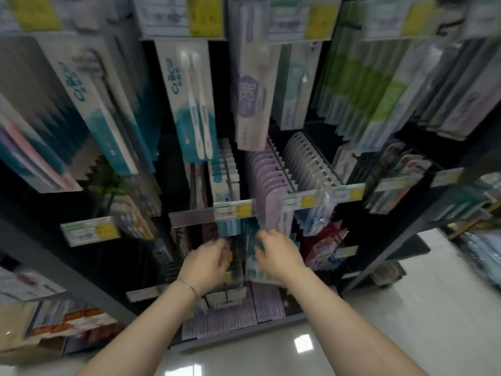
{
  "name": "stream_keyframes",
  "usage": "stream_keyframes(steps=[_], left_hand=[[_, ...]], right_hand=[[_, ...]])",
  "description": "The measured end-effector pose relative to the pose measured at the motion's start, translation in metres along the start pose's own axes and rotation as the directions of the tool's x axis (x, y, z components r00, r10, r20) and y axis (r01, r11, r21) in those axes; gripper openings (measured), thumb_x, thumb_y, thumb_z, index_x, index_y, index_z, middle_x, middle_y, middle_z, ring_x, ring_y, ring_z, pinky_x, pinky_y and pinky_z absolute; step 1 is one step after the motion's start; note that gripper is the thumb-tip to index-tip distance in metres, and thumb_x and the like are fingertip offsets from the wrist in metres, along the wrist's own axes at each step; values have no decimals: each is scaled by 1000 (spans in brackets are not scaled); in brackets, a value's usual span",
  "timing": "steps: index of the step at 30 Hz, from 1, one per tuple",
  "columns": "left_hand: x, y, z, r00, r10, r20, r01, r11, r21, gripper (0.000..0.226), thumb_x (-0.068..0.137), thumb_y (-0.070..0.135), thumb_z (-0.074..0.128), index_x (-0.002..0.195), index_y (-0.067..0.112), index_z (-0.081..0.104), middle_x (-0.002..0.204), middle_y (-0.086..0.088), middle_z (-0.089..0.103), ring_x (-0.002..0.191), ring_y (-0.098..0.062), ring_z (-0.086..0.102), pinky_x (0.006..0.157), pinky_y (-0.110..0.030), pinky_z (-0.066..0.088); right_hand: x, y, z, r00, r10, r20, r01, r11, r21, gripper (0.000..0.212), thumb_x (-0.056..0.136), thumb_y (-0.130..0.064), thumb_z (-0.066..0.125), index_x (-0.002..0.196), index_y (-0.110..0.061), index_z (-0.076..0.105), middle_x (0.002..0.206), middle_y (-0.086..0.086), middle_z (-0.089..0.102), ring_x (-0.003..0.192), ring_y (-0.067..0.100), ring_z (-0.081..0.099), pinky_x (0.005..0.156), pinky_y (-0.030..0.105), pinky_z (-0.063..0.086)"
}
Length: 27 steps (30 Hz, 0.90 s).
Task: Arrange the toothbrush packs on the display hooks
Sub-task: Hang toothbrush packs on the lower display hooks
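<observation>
1. The view is blurred. It looks down a dark display rack [393, 240] hung with rows of toothbrush packs.
2. The left hand [208, 263] and the right hand [279, 253] reach side by side into a low row, just under a white-and-yellow price tag [234, 210].
3. The right hand's fingers curl over the top edge of the teal packs [235, 230], with the thumb against the front one.
4. The left hand's fingers curl at a dark pack [235, 253] beside them; whether they grip it is unclear.
5. A thin bracelet [192, 290] circles the left wrist.
6. Lilac packs [268, 185] hang just above the right hand, and red packs [325, 242] hang to its right.
7. A glossy pale floor [406, 308] shows below.
</observation>
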<state>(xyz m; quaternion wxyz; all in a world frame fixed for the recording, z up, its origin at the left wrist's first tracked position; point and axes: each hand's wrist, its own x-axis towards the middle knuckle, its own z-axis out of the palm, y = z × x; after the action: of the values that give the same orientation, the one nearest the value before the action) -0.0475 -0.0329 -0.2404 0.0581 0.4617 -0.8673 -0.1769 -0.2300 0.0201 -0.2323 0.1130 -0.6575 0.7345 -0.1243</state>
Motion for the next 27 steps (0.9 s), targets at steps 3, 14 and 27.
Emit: stream_keyframes(steps=[3,14,27], left_hand=[[11,39,12,1000,-15,-7,15,1000,-16,9,96,28,44,99,21,48,94,1,57,85,-25,60,69,-38,51],[53,142,33,998,6,-62,-7,1000,-13,14,97,28,43,103,18,51,98,0,61,85,-24,61,70,-40,52],[98,205,33,987,159,-24,-160,986,-43,17,98,28,42,108,18,50,100,-2,59,86,-23,60,70,-41,53]], right_hand=[[-8,37,-17,1000,5,7,-5,999,38,28,96,-25,45,119,-12,54,117,9,56,107,31,54,81,38,44],[-20,141,-66,999,28,-38,-26,998,56,24,96,-27,48,114,-14,56,114,7,57,102,29,57,78,36,46],[-6,187,-88,974,202,-104,-189,974,123,23,94,-30,51,109,-14,57,110,7,56,100,29,57,80,39,49]])
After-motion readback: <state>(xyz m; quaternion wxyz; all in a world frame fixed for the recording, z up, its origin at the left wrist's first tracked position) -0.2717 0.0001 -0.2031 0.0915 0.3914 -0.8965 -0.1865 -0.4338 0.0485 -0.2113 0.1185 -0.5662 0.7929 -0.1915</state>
